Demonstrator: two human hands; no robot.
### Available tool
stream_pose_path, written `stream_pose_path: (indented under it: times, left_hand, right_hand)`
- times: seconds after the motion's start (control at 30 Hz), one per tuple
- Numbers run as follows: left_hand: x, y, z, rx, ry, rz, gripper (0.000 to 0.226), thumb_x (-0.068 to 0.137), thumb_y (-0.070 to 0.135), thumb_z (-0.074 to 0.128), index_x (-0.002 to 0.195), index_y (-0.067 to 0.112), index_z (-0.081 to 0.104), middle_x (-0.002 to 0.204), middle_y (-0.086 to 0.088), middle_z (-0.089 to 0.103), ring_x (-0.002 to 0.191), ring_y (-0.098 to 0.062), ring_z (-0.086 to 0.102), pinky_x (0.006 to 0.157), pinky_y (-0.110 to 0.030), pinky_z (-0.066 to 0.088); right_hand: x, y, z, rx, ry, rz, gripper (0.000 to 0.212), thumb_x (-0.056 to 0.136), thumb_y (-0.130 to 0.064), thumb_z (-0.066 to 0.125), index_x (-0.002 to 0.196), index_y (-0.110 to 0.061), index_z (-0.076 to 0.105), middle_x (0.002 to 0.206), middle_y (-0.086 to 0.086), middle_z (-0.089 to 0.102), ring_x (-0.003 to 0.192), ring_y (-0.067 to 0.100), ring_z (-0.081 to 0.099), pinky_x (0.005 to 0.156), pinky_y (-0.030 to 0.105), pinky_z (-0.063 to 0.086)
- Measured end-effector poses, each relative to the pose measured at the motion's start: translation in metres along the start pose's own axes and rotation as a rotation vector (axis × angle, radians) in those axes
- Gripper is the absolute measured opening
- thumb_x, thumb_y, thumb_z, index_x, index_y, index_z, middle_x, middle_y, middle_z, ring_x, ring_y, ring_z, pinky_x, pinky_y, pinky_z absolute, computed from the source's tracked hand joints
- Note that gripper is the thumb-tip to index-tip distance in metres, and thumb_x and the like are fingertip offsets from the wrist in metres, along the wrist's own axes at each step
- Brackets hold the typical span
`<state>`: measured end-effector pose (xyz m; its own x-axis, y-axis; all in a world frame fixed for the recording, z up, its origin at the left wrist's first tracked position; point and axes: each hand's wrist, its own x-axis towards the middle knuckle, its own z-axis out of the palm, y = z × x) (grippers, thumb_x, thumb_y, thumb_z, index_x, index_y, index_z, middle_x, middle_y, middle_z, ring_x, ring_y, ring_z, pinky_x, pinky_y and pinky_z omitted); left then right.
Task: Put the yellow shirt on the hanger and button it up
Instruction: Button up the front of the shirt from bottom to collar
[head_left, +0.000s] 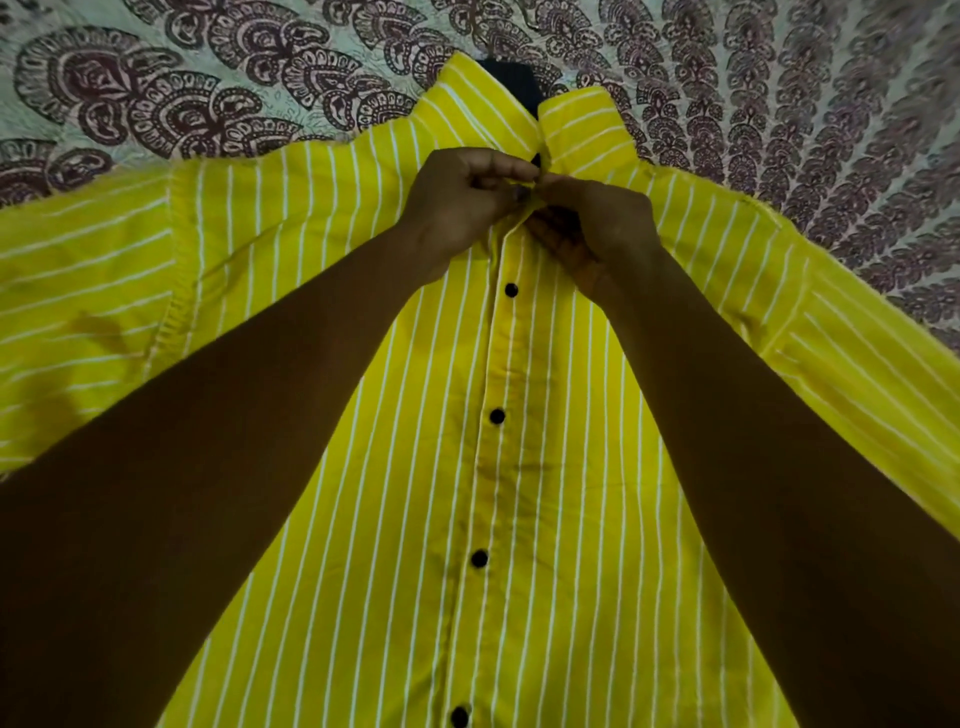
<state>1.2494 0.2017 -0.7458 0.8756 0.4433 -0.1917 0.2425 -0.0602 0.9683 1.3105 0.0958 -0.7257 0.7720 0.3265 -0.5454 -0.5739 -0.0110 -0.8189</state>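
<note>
Four lower buttons (497, 415) fastened toward 6 o'clock; both hands (524, 208) pinch the yellow shirt (571, 519) placket at 12 o'clock, top button pending.

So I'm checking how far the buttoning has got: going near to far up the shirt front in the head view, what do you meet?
Four closed buttons → both hands pinching the placket → collar → dark hanger neck → patterned bedspread.
</note>
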Motion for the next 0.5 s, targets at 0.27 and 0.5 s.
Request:
stream_pose_path:
  times: [0.27, 0.5]
  left_hand:
    - [0.003, -0.006, 0.002, 0.006, 0.017, 0.022, 0.023, 0.083, 0.0, 0.063, 0.104, 0.008, 0.065, 0.066, -0.005, 0.048, 0.075, -0.021, 0.049, 0.07, -0.026, 0.043]
    - [0.009, -0.013, 0.006, 0.073, 0.08, 0.021, 0.028, 0.078, 0.003, 0.068, 0.106, 0.008, 0.067, 0.062, 0.005, 0.052, 0.061, -0.003, 0.048, 0.067, -0.019, 0.043]
  right_hand:
    - [0.008, 0.003, 0.002, 0.043, 0.093, -0.023, 0.031, 0.082, 0.012, 0.059, 0.076, -0.014, 0.042, 0.069, 0.006, 0.049, 0.055, 0.014, 0.051, 0.053, 0.025, 0.046]
    - [0.007, 0.017, 0.004, -0.022, 0.135, -0.205, 0.035, 0.081, 0.015, 0.056, 0.072, -0.015, 0.04, 0.066, 0.005, 0.054, 0.058, 0.015, 0.053, 0.054, 0.027, 0.049]
